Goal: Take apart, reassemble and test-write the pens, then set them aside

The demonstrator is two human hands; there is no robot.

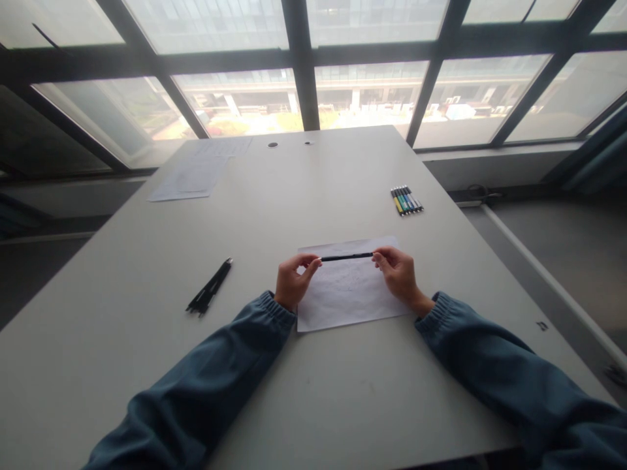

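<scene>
A slim black pen (347, 257) is held level between my two hands, above a sheet of white paper (350, 300). My left hand (294, 281) pinches its left end between thumb and fingers. At the other end, my right hand (398, 273) grips the tip the same way. Faint marks show on the paper under the pen. To the left of my left hand lies a loose bunch of black pens (210, 288). Farther off on the right, several pens with coloured barrels (406, 200) lie side by side in a row.
The white table (274, 222) reaches to the large framed windows. More paper sheets (196, 173) lie at its far left, and two round cable holes (273, 145) are near the far edge. A small dark object (541, 326) sits by the right edge.
</scene>
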